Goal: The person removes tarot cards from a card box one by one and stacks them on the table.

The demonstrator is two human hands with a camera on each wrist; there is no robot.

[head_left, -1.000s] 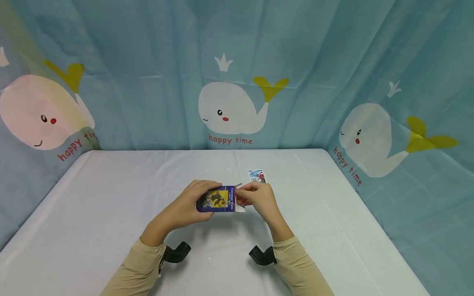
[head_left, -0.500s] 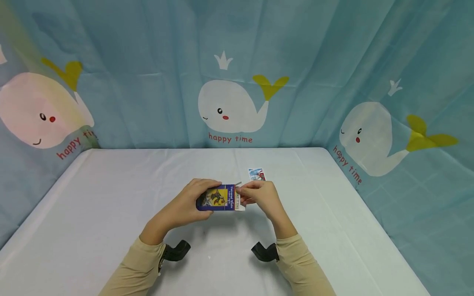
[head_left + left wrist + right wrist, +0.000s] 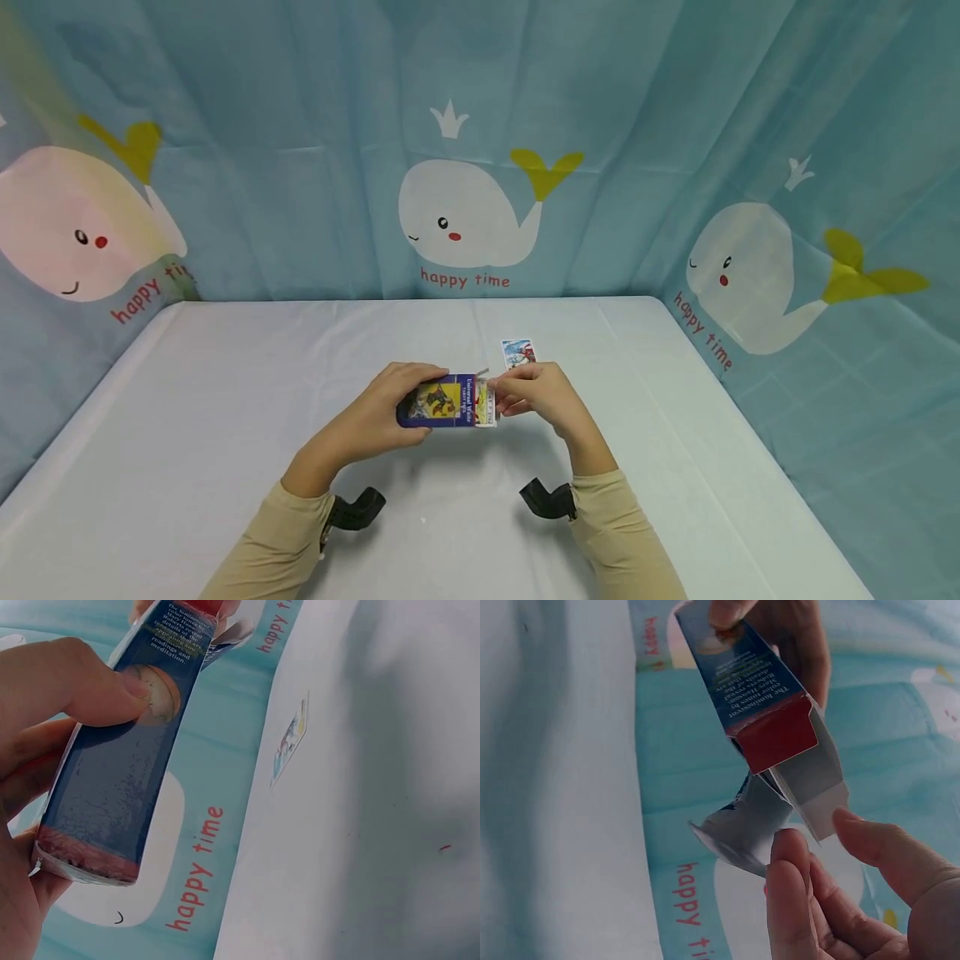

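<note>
My left hand (image 3: 382, 412) grips a dark blue card box (image 3: 438, 402) lying sideways above the table, its thumb on the printed side (image 3: 112, 780) in the left wrist view. The box's end faces right, with a yellow and white printed piece showing there. At that end, my right hand (image 3: 543, 396) has its thumb and fingertips around a pale flap (image 3: 829, 810), the thumb touching its edge. A second flap (image 3: 757, 821) hangs bent outward beside a red end panel (image 3: 780, 739). Whether cards lie inside cannot be seen.
A small picture card (image 3: 519, 352) lies on the white table (image 3: 225, 400) just behind my right hand, its lower edge partly covered. Blue curtains (image 3: 315, 225) with whale prints stand behind and at both sides. A dark wrist mount (image 3: 547, 500) sticks inward from each sleeve.
My right hand has shifted a little to the right, its fingertips now nearer the outer edge of the box's end. More of the yellow and white print shows there. The left hand keeps its hold.
</note>
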